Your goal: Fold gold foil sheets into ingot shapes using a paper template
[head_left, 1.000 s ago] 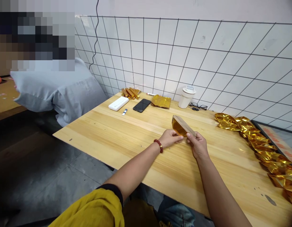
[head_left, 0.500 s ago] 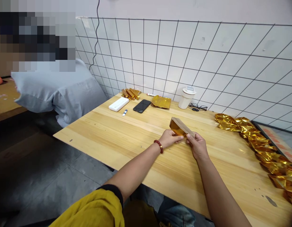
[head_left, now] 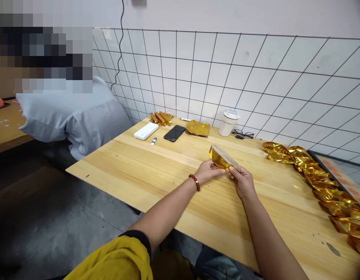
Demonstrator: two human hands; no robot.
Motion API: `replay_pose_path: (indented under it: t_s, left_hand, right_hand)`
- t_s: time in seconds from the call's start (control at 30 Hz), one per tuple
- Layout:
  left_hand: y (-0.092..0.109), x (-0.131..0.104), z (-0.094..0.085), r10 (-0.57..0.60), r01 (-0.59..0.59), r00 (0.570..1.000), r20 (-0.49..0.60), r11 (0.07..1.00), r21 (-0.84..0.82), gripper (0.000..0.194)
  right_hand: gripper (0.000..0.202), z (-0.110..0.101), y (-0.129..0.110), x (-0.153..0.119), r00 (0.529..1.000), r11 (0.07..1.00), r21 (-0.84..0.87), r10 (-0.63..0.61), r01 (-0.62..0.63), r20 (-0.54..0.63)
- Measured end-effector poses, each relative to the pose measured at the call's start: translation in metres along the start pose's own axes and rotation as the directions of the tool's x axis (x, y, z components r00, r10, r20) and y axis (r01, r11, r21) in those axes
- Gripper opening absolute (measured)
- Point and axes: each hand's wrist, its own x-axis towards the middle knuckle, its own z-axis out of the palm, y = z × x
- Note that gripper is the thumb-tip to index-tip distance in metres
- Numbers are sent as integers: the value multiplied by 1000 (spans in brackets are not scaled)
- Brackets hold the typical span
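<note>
A folded piece of gold foil paper, shiny gold on its near face and dull brown along the upper edge, is held between both hands above the wooden table. My left hand, with a red bead bracelet at the wrist, pinches its lower left side. Thumb and fingers of my right hand grip its right end. Some of the fingertips are hidden behind the paper. Along the table's right side lies a row of folded gold foil pieces.
On the wooden table are a white power bank, a black phone, a small blue-and-white item, gold paper strips, a flat gold stack, a white cup and glasses. A person in grey sits left.
The view has tipped up slightly. Both hands keep hold of the gold foil paper, whose near face now tilts and catches more light.
</note>
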Motion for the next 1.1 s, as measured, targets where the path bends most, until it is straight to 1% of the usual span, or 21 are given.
replay_pose_path:
  t_s: [0.07, 0.13, 0.2, 0.27, 0.33, 0.47, 0.67, 0.77, 0.93, 1.1]
  left_hand:
    - [5, 0, -1, 18, -24, 999, -49, 991, -134, 45]
    - [9, 1, -4, -3, -23, 996, -92, 961, -275, 48]
    - [13, 2, -7, -50, -3, 991, -128, 923, -385, 41]
    - [14, 3, -11, -96, 16, 982, -163, 901, -433, 30]
    - [14, 4, -12, -117, 27, 976, -183, 901, -432, 28]
    - [13, 3, -11, -106, 18, 973, -205, 920, -390, 36]
    - [12, 3, -11, -103, 24, 971, -214, 939, -344, 42]
    - [8, 4, -11, -91, 22, 972, -218, 953, -303, 40]
    - [3, 5, -8, -35, -9, 979, -200, 976, -216, 36]
    - [5, 4, -6, -15, -17, 979, -202, 987, -158, 33]
  right_hand:
    - [27, -1, 0, 2, 998, 999, 54, 8, -5, -56]
    - [27, -2, 0, 3, 997, 995, 104, 21, -13, -81]
    - [27, -2, 0, 3, 996, 989, 143, 39, -26, -86]
    - [27, -2, -1, 3, 995, 986, 163, 50, -35, -85]
    - [27, -1, -2, 3, 995, 987, 160, 48, -34, -84]
    - [27, -1, -3, 2, 996, 992, 125, 30, -19, -86]
    - [25, 0, -3, 0, 997, 995, 103, 13, -5, -79]
    - [25, 1, -3, 0, 995, 990, 143, 31, -18, -90]
    - [26, 3, -5, 1, 987, 978, 206, 66, -35, -146]
    - [26, 3, -6, 2, 991, 979, 200, 49, -23, -128]
